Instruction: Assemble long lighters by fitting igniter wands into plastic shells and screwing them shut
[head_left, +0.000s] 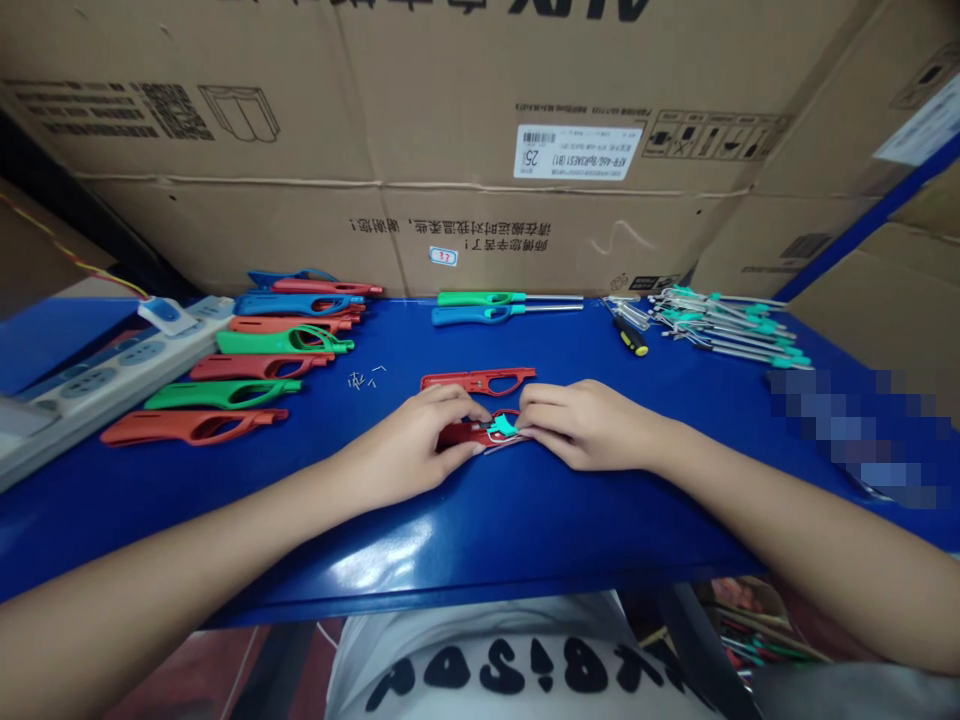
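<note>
Before me on the blue table, a red lighter casing half (456,434) lies between my hands, with a teal trigger part (501,428) and a thin white wire in it. My left hand (416,440) pinches the casing's left part, thumb in front and fingers behind. The closed fingertips of my right hand (581,425) grip at the right edge of the teal part, partly covering the casing's handle loop. A thin rod shows beneath these fingertips. Just behind lies another red casing half (476,382), apart from both hands.
Several coloured lighter casings (247,343) line the left beside a white power strip (112,375). Small metal bits (366,380) lie nearby. Behind are two lighters with metal tubes (480,312). A screwdriver (630,338) and a pile of rods with teal parts (735,325) lie right. Cardboard (450,150) stands behind.
</note>
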